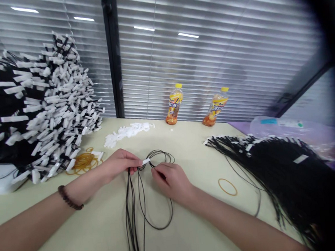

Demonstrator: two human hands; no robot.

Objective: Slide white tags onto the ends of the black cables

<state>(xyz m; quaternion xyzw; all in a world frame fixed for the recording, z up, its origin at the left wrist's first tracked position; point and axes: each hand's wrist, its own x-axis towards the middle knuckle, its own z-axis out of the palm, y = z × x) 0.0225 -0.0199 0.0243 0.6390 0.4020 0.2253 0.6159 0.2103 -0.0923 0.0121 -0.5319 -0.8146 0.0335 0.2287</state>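
Note:
Thin black cords point(133, 212) hang from between my hands over the table and curl into loops beside my right hand. My left hand point(121, 164), fingers pinched, grips the cords near a small white tag point(146, 161). Just right of that tag, my right hand point(171, 180) is closed on the same cords, its fingertips partly hidden. The white tag sits between the two hands, against the cords. A single yellow rubber band point(227, 187) lies to the right of my right hand.
A tall heap of white-tagged black cords point(62, 98) fills the left. Yellow rubber bands point(84, 162) and loose white tags point(128, 132) lie nearby. Two drink bottles point(174, 106) stand by the blinds. More black cords point(291, 178) spread at right, before a clear plastic bag point(308, 131).

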